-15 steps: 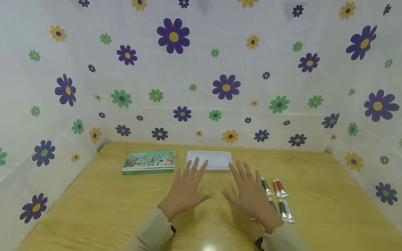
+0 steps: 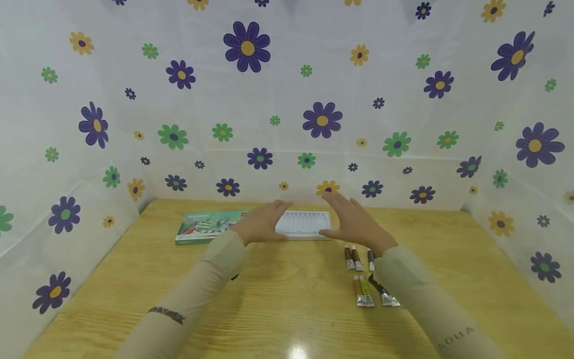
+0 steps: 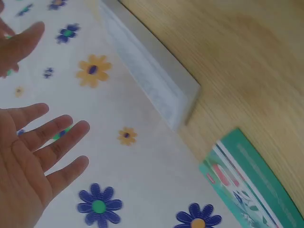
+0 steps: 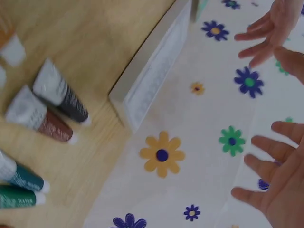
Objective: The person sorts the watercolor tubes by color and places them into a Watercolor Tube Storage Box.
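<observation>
I saw the left hand (image 2: 261,223) and right hand (image 2: 360,226) held apart, fingers loosely extended, gripping nothing. Between them, just below the frame's middle, lay the white tray (image 2: 306,225).

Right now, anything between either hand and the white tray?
Nothing visible stands between the left hand or right hand and the white tray. The green box lies apart, left of it; the paint tubes lie nearer, to its right.

Two arms (image 2: 193,294) pointing forward, left hand (image 2: 262,223) and right hand (image 2: 357,224) hovering apart, fingers (image 3: 61,146) sticking out, thumbs (image 2: 333,233) pointing inward.
</observation>
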Demonstrator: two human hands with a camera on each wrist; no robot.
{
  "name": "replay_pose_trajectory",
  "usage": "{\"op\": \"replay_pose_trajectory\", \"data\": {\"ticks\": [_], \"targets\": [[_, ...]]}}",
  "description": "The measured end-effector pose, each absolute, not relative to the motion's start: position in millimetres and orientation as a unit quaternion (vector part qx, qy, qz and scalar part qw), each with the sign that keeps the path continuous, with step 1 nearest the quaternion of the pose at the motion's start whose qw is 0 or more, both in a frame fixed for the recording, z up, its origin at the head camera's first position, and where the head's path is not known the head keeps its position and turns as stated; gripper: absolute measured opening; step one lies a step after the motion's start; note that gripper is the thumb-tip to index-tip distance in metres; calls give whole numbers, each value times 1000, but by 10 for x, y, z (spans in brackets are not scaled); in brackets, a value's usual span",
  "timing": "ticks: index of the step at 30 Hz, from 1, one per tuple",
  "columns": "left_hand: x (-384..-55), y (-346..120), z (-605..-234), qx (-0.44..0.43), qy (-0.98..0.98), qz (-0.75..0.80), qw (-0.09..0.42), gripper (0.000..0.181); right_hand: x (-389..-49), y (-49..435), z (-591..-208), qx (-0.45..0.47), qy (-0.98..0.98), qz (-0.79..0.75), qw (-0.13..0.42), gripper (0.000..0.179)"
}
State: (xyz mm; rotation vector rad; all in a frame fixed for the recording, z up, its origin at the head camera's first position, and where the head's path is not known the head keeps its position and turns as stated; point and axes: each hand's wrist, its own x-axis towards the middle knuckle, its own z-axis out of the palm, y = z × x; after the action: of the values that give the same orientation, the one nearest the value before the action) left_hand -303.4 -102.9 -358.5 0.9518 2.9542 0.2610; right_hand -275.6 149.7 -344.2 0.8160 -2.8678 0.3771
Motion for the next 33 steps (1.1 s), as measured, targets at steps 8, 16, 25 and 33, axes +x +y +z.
{"op": "replay_pose_trajectory", "data": {"ticks": [8,16,25,33], "targets": [[-3467,-1110,-3650,246,964,42,87,95,-3250,1435,-3523,275,-947,155,-61,89],[-3725,-1190,-3930,171,978,12,119,94,-3484,1413,-3747,260,-955,110,-86,88],[-3967,-1238,-4186,120,981,37,148,100,-3580,1334,-3806,248,-960,65,-111,93],[-4122,-1240,-4370,120,977,44,171,110,-3601,1289,-3858,204,-965,51,-154,100]]}}
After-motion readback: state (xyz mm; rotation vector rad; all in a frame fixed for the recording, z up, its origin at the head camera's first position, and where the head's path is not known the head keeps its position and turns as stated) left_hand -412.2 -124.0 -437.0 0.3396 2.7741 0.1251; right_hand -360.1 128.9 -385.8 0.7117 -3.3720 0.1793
